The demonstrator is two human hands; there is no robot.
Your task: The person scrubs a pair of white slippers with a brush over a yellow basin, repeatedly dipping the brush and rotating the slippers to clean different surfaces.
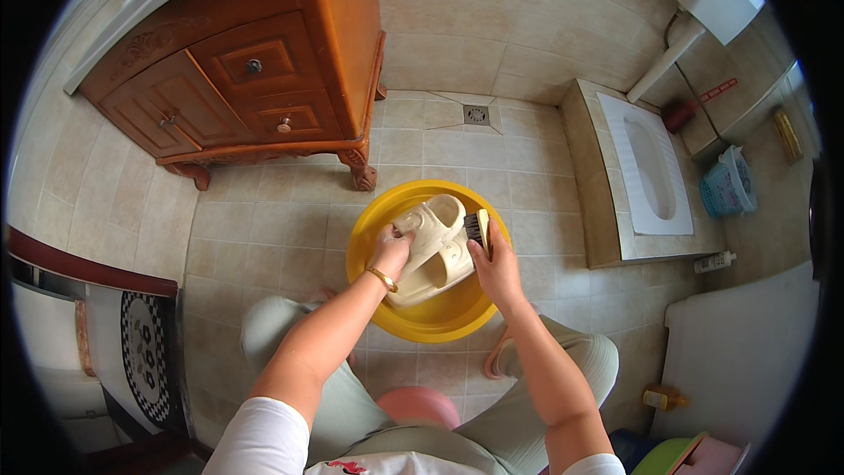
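Note:
A round yellow plastic basin (438, 328) stands on the tiled floor between my feet. My left hand (391, 249) grips a cream-coloured slide sandal (427, 224), holding it over the basin with its sole side partly hidden. Beneath it, a second cream sandal (455, 260) rests in the basin. In my right hand (496, 264) is a scrubbing brush (484, 227) with a pale handle and dark bristles. Its bristles face left, close to the held sandal; whether they touch it I cannot tell.
A wooden vanity cabinet (264, 92) stands at upper left, its carved foot near the basin. A floor drain (476, 115) lies beyond. At right are a raised squat toilet (649, 165), a blue basket (727, 185) and a white bottle (715, 262). A pink stool (419, 404) is beneath me.

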